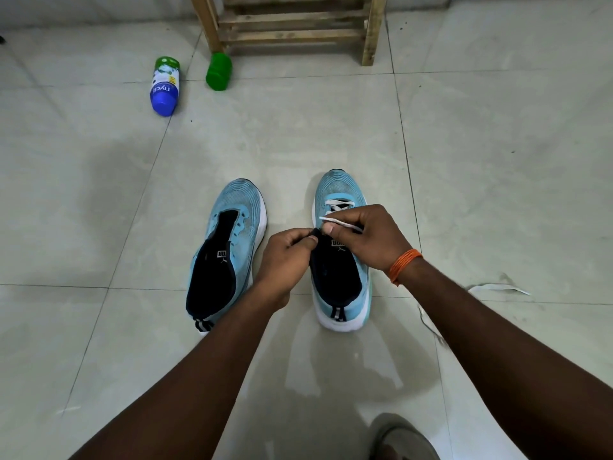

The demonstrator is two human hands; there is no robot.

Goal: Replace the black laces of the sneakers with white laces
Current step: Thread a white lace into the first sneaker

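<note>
We have two blue shoes on the floor [464,161]. The shoe on the left [238,207] has no lace in it at all. The shoe on the right [338,185] has a white lace [338,221] through the holes near its toe. We cannot see the holes nearer the heel, because our hands are over them. We see no black lace anywhere.

Our left hand [285,257] pinches the dark tongue [315,232] of the shoe on the right, between thumb and finger. It looks like we have it by the top edge. Our right hand [368,237] has its fingers curled round the white lace, just over the holes.

We think the job now is to poke the lace through the next hole. To do it well, we should:

- Pull the tongue back toward the heel and keep it flat, so it does not bunch up under the lace.
- Hold the lace close to its tip, so it does not bend when we push.
- Keep the lace flat, with no twist.
- Pull it snug after each hole, but not hard.
- Check that both ends are about the same length.

A second white lace [497,287] lies on the floor beside our right arm. It looks ready for the shoe on the left.
</note>
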